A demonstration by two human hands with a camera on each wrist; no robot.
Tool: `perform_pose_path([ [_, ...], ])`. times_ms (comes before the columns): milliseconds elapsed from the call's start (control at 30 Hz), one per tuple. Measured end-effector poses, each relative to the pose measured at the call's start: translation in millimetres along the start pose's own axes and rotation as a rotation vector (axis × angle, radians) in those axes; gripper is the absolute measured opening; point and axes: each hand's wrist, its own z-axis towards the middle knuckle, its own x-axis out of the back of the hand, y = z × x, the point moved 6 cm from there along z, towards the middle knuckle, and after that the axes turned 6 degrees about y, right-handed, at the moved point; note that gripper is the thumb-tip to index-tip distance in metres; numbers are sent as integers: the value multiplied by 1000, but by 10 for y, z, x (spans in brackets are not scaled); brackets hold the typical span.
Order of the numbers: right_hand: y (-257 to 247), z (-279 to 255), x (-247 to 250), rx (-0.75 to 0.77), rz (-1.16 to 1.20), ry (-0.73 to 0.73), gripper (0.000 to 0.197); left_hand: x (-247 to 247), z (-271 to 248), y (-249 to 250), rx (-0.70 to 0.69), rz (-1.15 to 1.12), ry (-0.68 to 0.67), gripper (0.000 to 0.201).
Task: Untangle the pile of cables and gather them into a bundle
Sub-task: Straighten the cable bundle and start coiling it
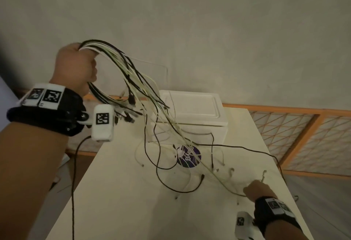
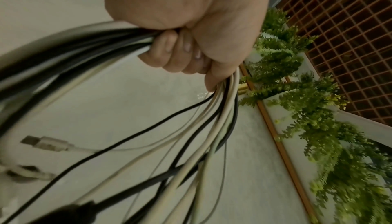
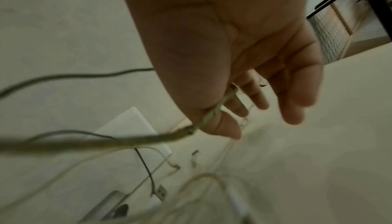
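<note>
Holding the cables point(image 1: 121, 62) clenched in your raised left hand point(image 1: 76, 64) while your right hand point(image 1: 255, 188) pinches one white cable point(image 3: 148, 139) low over the table point(image 1: 117, 201), you risk tightening crossings below if you pull hard

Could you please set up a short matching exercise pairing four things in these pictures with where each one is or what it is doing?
Things:
1. left hand
2. right hand
3. white box
4. purple round sticker

States:
A. flat on the table under loose cables
B. raised, grips the cable bundle
C. low over the table, pinches one pale cable
D. stands at the table's far end

Pairs: 1-B, 2-C, 3-D, 4-A
</note>
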Motion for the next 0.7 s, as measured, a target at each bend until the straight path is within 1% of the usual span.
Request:
perform_pose_path([
  [67,-356,-154,291,95,12,13,44,-89,-76,-51,11,16,-33,28],
  [167,-919,-470,884,251,74,219,37,-259,-245,-147,26,32,-109,31],
  [200,-1091,-591,1085,303,149,280,37,-317,-307,-170,30,29,-129,33],
  [233,-1274,-734,1297,380,275,339,35,-374,-369,-183,34,23,-145,33],
  [267,-1467,-917,1501,490,451,388,30,-431,-432,-182,37,18,-162,32],
  [300,-1641,-1125,1659,621,666,392,24,-488,-492,-173,38,11,-181,31],
  [333,-1792,-1317,1768,753,892,356,21,-541,-547,-151,35,-2,-202,31],
  [367,-1920,-1451,1814,850,1076,273,24,-589,-599,-125,30,-16,-223,32],
  [400,-2028,-1528,1796,903,1188,172,29,-631,-649,-92,21,-28,-245,33],
  [433,-2121,-1570,1738,917,1219,93,33,-666,-683,-59,10,-34,-268,34],
  [500,-2236,-1459,1496,859,1109,0,39,-706,-737,-5,-18,-31,-307,35],
  [567,-2229,-1244,1249,747,903,-28,35,-691,-749,1,-35,-17,-311,33],
  [600,-2203,-1151,1136,704,795,-46,33,-674,-736,-15,-38,-5,-303,33],
  [667,-2146,-1067,935,673,521,-78,30,-629,-725,-72,-35,20,-288,32],
  [700,-2113,-1024,837,665,370,-58,32,-603,-716,-100,-30,21,-280,29],
])
